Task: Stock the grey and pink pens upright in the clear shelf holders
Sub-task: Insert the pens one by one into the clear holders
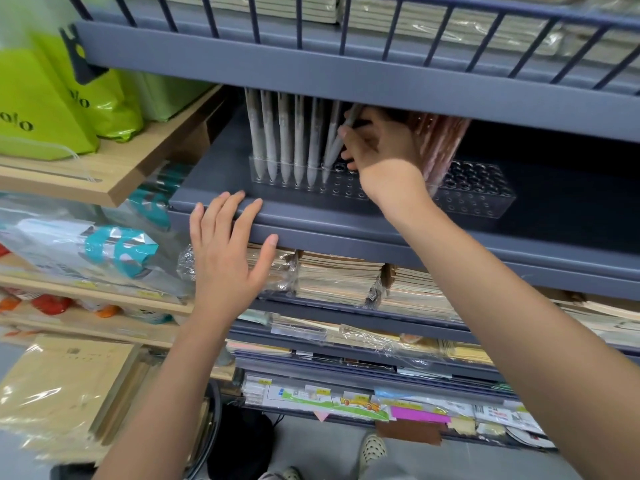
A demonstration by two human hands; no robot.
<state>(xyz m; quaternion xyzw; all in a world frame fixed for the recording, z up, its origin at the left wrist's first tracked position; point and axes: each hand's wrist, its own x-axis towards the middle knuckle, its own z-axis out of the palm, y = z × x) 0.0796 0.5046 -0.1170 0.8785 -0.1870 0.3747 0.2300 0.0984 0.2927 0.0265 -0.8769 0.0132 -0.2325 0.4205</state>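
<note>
- Several grey pens (pixel 284 140) stand upright in a row in the left clear holder (pixel 273 183), tips down in its holes, their tops reaching up behind the edge of the shelf above.
- The left clear holder sits on the grey shelf (pixel 346 233), near its left end; the holes on its right side nearest the camera show no pens.
- The right hand (pixel 377 143) reaches in over the shelf, fingers curled round one more grey pen (pixel 333 152), pinching it about halfway up.
- That held pen leans, top tilted to the right, with its tip down at the holder just beside the last upright pen.
- A bunch of pink pens (pixel 440 140) stands behind the right hand and wrist, partly hidden by them.
- The right clear holder (pixel 485 192) lies just beside the pink pens, with many open holes showing.
- The left hand (pixel 225 251) holds nothing; its fingers are straight and spread, fingertips resting on the front lip of the grey shelf, below the left clear holder.
- Wrapped notebooks (pixel 339 278) are stacked on the shelf underneath.
- Green bags (pixel 45 109) stand on a wooden shelf at far left.
</note>
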